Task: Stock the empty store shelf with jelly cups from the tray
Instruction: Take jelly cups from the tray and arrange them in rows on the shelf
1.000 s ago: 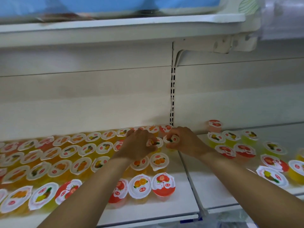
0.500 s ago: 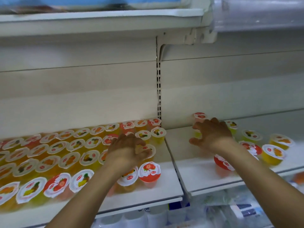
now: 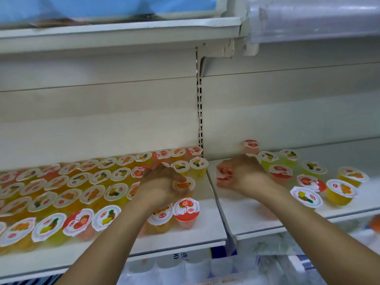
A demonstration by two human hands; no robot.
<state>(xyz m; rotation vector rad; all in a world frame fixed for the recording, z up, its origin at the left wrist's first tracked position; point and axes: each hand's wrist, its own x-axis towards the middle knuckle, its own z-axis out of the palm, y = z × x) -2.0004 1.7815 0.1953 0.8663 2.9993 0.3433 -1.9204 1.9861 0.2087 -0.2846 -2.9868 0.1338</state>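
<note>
The slotted white metal upright [image 3: 199, 112] at the back splits the white store shelf [image 3: 255, 221] into two bays, and it serves well for judging progress. Left of the upright, the rows of round plastic jelly cups with white foil lids [image 3: 90, 190] fill the bay almost to its front edge, so that side looks nearly done. Right of it, only a loose scatter of cups [image 3: 308, 182] stands toward the back, with bare shelf in front and far right, so most of the remaining work seems to lie there. The left hand [image 3: 162, 186] has its grip curled on an orange-lidded cup [image 3: 183, 185] just left of the upright; the right hand [image 3: 244, 175] pinches a red strawberry-lidded cup [image 3: 224, 174] just right of it. The tray is not in view. Lids carry fruit pictures and a small red logo, too blurred to read.
</note>
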